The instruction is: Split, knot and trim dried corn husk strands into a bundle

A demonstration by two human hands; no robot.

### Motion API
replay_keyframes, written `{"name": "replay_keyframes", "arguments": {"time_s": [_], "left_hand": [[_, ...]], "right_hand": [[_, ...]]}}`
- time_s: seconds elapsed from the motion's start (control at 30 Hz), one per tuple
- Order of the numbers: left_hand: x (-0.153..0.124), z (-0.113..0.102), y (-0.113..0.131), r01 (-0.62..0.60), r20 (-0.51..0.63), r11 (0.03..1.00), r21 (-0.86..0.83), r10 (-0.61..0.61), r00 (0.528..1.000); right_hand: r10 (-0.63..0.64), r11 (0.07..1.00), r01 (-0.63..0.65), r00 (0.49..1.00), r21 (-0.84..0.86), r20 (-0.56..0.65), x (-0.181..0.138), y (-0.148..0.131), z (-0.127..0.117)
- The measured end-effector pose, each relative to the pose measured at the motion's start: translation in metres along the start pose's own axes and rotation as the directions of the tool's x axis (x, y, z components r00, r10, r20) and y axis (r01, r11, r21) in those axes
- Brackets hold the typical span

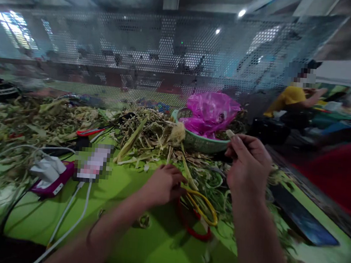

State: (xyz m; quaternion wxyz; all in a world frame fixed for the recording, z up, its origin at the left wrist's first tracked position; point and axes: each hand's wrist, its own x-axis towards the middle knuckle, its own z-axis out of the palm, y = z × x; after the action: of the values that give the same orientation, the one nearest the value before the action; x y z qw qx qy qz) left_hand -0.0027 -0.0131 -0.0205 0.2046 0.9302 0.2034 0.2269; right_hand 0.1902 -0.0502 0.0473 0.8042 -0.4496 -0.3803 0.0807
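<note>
My right hand (247, 165) is raised at the right, thumb and fingers pinching a small pale strip (230, 133). What the strip is made of is not clear. Low over the green table, my left hand (167, 183) has its fingers curled, and what lies inside them is hidden. Right against those fingers are a yellow loop (214, 215) and a red loop (199, 234); whether they are gripped, I cannot tell. Dry husks and stalks (138, 140) lie heaped beyond the left hand. Shredded green leaves (226, 216) are spread between the hands.
A green basket (205, 144) holds a pink plastic bag (212, 110). At left are a phone (95, 163) with white cables, a purple tissue box (52, 184) and a red cutter (90, 132). A dark flat panel (305, 216) lies right. A perforated screen stands behind; a person in yellow sits far right.
</note>
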Motion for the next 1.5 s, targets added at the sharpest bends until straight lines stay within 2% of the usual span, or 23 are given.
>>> {"name": "replay_keyframes", "arguments": {"time_s": [0.07, 0.1, 0.2, 0.27, 0.3, 0.4, 0.5, 0.6, 0.77, 0.87, 0.97, 1.07, 1.17, 1.37, 1.5], "left_hand": [[0.001, -0.012, -0.015, 0.11, -0.122, 0.993, 0.028, -0.106, 0.987], [0.001, -0.019, -0.024, 0.189, -0.193, 0.981, 0.053, -0.176, 0.965], [-0.003, -0.039, -0.053, 0.413, -0.398, 0.908, 0.067, -0.355, 0.846], [-0.007, -0.046, -0.068, 0.486, -0.433, 0.872, 0.062, -0.415, 0.8], [-0.008, -0.046, -0.072, 0.501, -0.426, 0.863, 0.071, -0.428, 0.797], [-0.006, -0.04, -0.075, 0.506, -0.379, 0.854, 0.121, -0.432, 0.818], [0.004, -0.031, -0.069, 0.5, -0.388, 0.85, 0.165, -0.41, 0.825], [0.016, -0.028, -0.066, 0.494, -0.389, 0.849, 0.187, -0.398, 0.831], [0.03, -0.029, -0.066, 0.491, -0.329, 0.853, 0.176, -0.419, 0.846], [0.035, -0.034, -0.06, 0.427, -0.366, 0.904, 0.024, -0.39, 0.845], [0.032, -0.043, -0.047, 0.238, -0.398, 0.924, -0.299, -0.347, 0.849], [0.025, -0.05, -0.032, 0.077, -0.339, 0.766, -0.638, -0.37, 0.865], [0.017, -0.052, -0.022, 0.026, -0.273, 0.606, -0.795, -0.396, 0.877], [0.006, -0.046, -0.014, 0.095, -0.083, 0.34, -0.936, -0.472, 0.878], [-0.002, -0.04, -0.014, 0.128, 0.034, 0.174, -0.976, -0.463, 0.886]], "right_hand": [[0.009, 1.0, -0.009, 1.0, 0.005, -0.004, -0.001, 0.001, 0.001], [0.007, 1.0, -0.006, 1.0, 0.011, -0.005, -0.001, 0.001, 0.002], [0.002, 1.0, -0.002, 1.0, 0.022, 0.009, -0.002, 0.002, 0.003], [0.017, 1.0, -0.017, 1.0, 0.023, 0.01, -0.002, 0.004, 0.003], [0.031, 0.999, -0.031, 0.999, 0.021, 0.01, -0.002, 0.004, 0.003], [0.067, 0.998, -0.067, 0.998, 0.008, 0.018, -0.002, 0.008, 0.003], [0.095, 0.995, -0.094, 0.994, -0.017, 0.05, -0.003, 0.01, 0.005], [0.125, 0.991, -0.12, 0.987, -0.052, 0.102, -0.008, 0.014, 0.01], [0.172, 0.98, -0.144, 0.96, -0.139, 0.219, -0.018, 0.021, 0.016], [0.23, 0.965, -0.18, 0.928, -0.189, 0.293, -0.026, 0.023, 0.02], [0.3, 0.949, -0.241, 0.885, -0.201, 0.355, -0.033, 0.022, 0.025], [0.321, 0.946, -0.267, 0.855, -0.185, 0.407, -0.04, 0.017, 0.03], [0.333, 0.943, -0.285, 0.838, -0.174, 0.433, -0.047, 0.011, 0.035], [0.397, 0.918, -0.336, 0.808, -0.212, 0.436, -0.056, 0.008, 0.042], [0.431, 0.902, -0.357, 0.794, -0.244, 0.429, -0.061, 0.015, 0.043]]}}
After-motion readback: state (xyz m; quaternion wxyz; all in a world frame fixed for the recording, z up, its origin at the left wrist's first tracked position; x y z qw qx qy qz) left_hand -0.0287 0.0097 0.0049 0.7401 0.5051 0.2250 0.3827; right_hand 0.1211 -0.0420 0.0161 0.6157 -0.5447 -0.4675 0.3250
